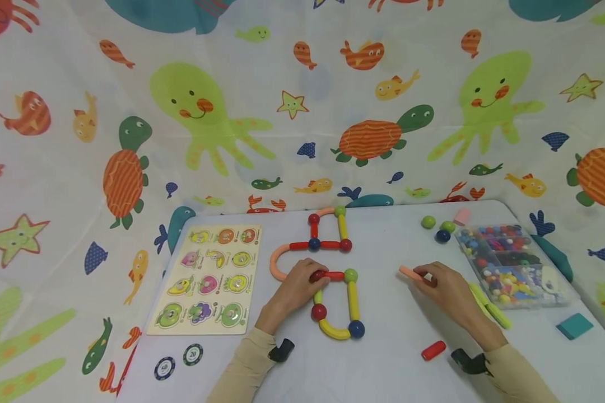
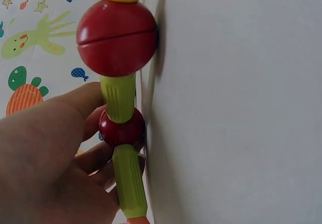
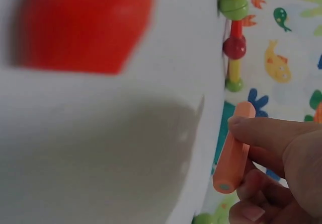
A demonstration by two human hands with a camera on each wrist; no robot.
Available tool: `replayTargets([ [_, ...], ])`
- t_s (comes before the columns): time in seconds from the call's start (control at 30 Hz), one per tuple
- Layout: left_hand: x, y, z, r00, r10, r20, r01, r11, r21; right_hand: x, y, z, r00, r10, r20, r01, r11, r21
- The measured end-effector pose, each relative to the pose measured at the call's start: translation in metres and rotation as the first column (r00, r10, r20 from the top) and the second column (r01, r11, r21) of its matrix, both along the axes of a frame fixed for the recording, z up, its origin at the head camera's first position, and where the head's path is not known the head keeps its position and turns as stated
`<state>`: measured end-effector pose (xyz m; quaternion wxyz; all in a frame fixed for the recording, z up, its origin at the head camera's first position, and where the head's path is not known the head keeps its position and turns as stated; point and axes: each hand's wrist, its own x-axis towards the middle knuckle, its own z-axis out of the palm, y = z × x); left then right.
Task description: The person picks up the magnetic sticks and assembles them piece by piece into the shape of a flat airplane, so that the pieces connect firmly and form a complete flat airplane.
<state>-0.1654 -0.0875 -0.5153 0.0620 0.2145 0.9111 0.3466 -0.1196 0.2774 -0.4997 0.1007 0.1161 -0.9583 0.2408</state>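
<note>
My left hand (image 1: 296, 286) holds a dark red ball (image 2: 122, 129) of a figure built from coloured sticks and balls on the white table. Light green sticks (image 2: 130, 183) join that ball on two sides in the left wrist view. A red stick (image 1: 335, 276), a green ball (image 1: 351, 275), yellow sticks (image 1: 353, 301) and a blue ball (image 1: 356, 329) form the near loop. To the right, above the table, my right hand (image 1: 446, 290) pinches a straight orange stick (image 3: 234, 156) between thumb and fingers. A loose red stick (image 1: 433, 350) lies nearer the front.
A fruit puzzle board (image 1: 153, 327) and two round chips (image 1: 193, 354) lie at left. At right are a clear compartment box (image 1: 514, 260) of beads, loose balls (image 1: 428, 222), light green sticks (image 1: 498, 314) beside my right forearm, and a teal block (image 1: 575, 326). A printed cloth hangs behind.
</note>
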Motion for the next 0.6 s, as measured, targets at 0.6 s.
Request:
replayTargets([
  [0.6,-0.001,-0.001,-0.001,1.0,-0.002,0.016,0.002,1.0,-0.007,-0.08,-0.066,0.007,0.981,0.104,0.162,-0.096,0.994,-0.056],
])
